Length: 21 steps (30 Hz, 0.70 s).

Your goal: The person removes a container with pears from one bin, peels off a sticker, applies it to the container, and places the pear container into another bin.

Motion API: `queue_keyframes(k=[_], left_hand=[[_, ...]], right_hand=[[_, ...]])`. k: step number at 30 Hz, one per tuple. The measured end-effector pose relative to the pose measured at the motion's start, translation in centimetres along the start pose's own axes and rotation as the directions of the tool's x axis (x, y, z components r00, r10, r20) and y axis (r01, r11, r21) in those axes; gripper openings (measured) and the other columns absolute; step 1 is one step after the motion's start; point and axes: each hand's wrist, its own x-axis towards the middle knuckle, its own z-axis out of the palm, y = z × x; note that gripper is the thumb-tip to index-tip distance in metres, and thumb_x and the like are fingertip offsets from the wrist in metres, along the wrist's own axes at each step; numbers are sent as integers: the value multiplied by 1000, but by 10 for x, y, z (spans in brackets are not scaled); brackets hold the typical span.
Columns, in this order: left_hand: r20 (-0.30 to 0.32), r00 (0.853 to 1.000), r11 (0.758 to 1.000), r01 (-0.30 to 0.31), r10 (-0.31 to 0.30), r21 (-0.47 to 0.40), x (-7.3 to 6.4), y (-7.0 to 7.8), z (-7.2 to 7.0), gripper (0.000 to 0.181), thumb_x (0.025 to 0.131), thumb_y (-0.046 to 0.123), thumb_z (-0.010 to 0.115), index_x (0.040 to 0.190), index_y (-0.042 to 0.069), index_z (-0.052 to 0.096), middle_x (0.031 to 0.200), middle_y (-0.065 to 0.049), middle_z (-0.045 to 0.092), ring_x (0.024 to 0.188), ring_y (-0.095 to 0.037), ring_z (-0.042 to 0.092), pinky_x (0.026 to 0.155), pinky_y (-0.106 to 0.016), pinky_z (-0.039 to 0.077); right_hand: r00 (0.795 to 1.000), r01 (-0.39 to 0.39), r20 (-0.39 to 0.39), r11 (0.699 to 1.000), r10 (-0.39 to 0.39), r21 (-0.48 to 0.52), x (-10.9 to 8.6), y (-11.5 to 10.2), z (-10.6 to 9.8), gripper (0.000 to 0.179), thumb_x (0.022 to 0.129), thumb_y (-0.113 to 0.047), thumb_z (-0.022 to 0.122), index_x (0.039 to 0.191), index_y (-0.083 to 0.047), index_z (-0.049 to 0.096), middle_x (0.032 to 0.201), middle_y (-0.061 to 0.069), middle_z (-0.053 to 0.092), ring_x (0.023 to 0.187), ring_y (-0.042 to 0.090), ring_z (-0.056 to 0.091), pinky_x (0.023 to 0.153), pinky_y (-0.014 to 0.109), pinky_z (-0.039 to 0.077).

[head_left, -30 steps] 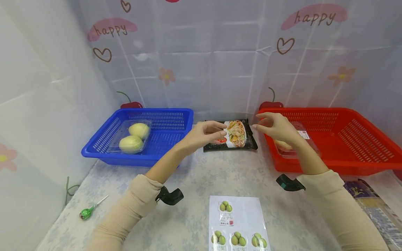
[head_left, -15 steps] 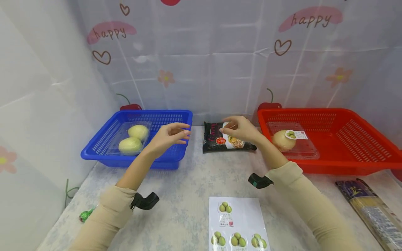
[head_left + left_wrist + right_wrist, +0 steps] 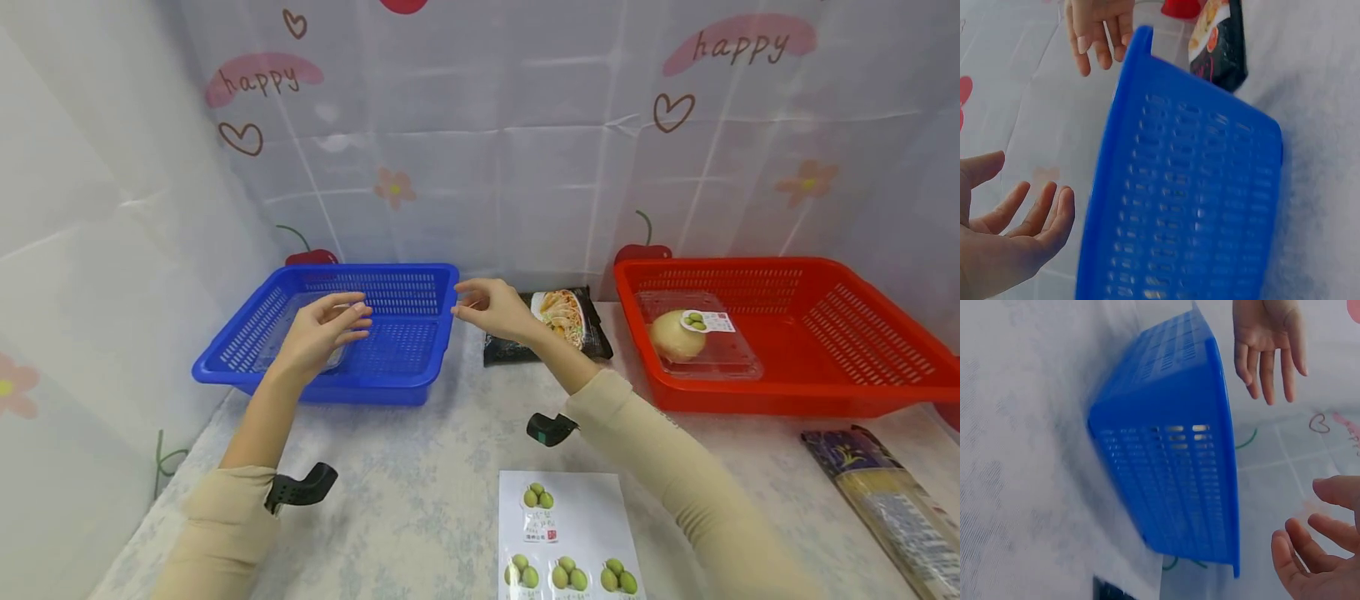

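Observation:
My left hand (image 3: 318, 333) hovers over the blue basket (image 3: 397, 379), its fingers loosely bent with nothing between them. In that basket a clear plastic box (image 3: 279, 333) is mostly hidden behind the hand; its two pale, round fruits cannot be seen now. My right hand (image 3: 491, 310) is in the air by the basket's right rim, fingers relaxed and holding nothing. Behind the right wrist lies a black noodle packet (image 3: 558, 312), partly covered. Both wrist views show the hands above the blue basket's rim, apart from it.
A red basket (image 3: 847, 396) at the right holds a clear box with a pale fruit (image 3: 675, 336) and a fruit label (image 3: 708, 322). A sheet of fruit stickers (image 3: 570, 525) lies at the front. A long pasta packet (image 3: 885, 500) lies at the far right.
Both hands have moved left: the left from beside the noodle packet to over the blue basket, the right from the red basket's edge to the blue basket's right rim. The baskets stay put.

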Motion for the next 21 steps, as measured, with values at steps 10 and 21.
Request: queue_keyframes(k=[10, 21], left_hand=[[-243, 969, 995, 52, -31, 80, -11, -27, -42, 61, 94, 26, 58, 139, -8, 36, 113, -3, 52, 90, -1, 57, 86, -24, 51], [-287, 952, 964, 169, -107, 204, -7, -41, -100, 73, 92, 35, 58, 143, -8, 28, 125, -14, 46, 100, -10, 53, 84, -20, 51]], right_hand=[[992, -80, 111, 979, 59, 190, 31, -29, 38, 53, 92, -14, 61, 140, -2, 42, 114, 19, 61, 94, 31, 67, 83, 34, 54], [962, -246, 188, 922, 196, 299, 62, -40, 93, 67, 91, -21, 63, 147, -3, 29, 128, 22, 55, 95, 26, 67, 80, 29, 54]])
